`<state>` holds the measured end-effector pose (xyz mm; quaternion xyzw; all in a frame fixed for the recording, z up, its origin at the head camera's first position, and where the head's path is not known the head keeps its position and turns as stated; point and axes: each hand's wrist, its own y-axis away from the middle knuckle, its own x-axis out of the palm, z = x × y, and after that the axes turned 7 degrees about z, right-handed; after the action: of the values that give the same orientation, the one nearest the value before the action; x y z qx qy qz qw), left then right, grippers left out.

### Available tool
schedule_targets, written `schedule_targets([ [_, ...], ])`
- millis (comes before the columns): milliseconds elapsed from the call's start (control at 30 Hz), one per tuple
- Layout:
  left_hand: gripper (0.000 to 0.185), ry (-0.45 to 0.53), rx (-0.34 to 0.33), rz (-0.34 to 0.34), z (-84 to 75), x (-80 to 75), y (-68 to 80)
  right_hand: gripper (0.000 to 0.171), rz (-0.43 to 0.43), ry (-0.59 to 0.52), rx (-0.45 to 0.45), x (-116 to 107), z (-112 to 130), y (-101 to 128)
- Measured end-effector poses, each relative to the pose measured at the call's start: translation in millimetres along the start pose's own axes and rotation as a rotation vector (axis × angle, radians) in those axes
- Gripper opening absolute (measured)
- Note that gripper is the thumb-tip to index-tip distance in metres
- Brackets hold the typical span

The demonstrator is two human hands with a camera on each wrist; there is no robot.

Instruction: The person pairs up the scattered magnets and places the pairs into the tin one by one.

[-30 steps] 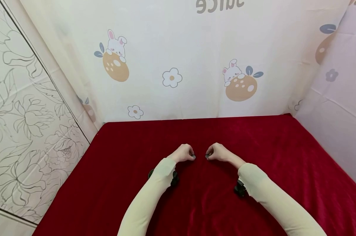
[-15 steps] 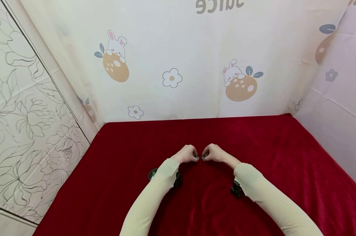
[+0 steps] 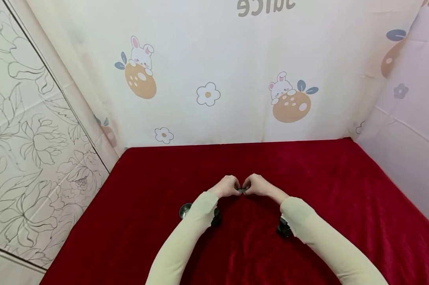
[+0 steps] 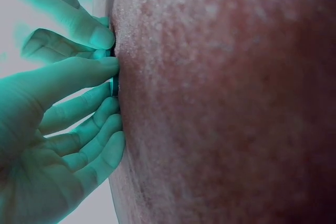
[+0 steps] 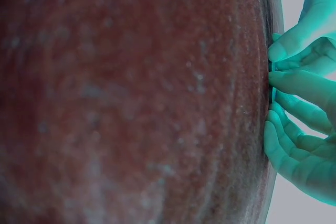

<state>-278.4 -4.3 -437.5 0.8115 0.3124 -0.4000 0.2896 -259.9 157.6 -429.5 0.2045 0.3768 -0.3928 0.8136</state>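
My left hand (image 3: pixel 227 186) and right hand (image 3: pixel 258 185) meet fingertip to fingertip near the middle of the red cloth. Each pinches a small, flat grey piece between thumb and fingers; the left piece (image 3: pixel 239 191) and the right piece (image 3: pixel 244 190) are mostly covered by fingertips. In the left wrist view a thin dark edge of a piece (image 4: pixel 115 86) shows below the left thumb, close against the cloth. The right wrist view gives a similar dark sliver (image 5: pixel 273 95) by the right thumb. What kind of thing the pieces are, I cannot tell.
A small round metal bowl (image 3: pixel 184 211) stands left of the left forearm, partly hidden by the sleeve. Dark wrist cameras hang under both cuffs. The red cloth (image 3: pixel 321 174) covers the table, and a printed curtain (image 3: pixel 235 51) rises behind its far edge.
Both hands have moved inward along the cloth, closing the gap between them until the two pieces come together. More of the metal bowl shows beside the left sleeve.
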Motion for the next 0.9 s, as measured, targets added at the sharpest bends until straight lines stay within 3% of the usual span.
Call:
schedule_targets([
  [200,0.020,0.004,-0.001,-0.006,-0.8,-3.9,10.3,0.016,0.001,0.002,0.004,0,0,1],
  [533,0.025,0.016,0.025,-0.024,-5.4,-19.3,46.5,0.022,0.009,0.007,0.020,1,3,-1],
  [900,0.032,0.032,0.049,-0.060,3.9,-28.0,83.5,0.022,0.034,0.025,0.022,4,4,-5],
])
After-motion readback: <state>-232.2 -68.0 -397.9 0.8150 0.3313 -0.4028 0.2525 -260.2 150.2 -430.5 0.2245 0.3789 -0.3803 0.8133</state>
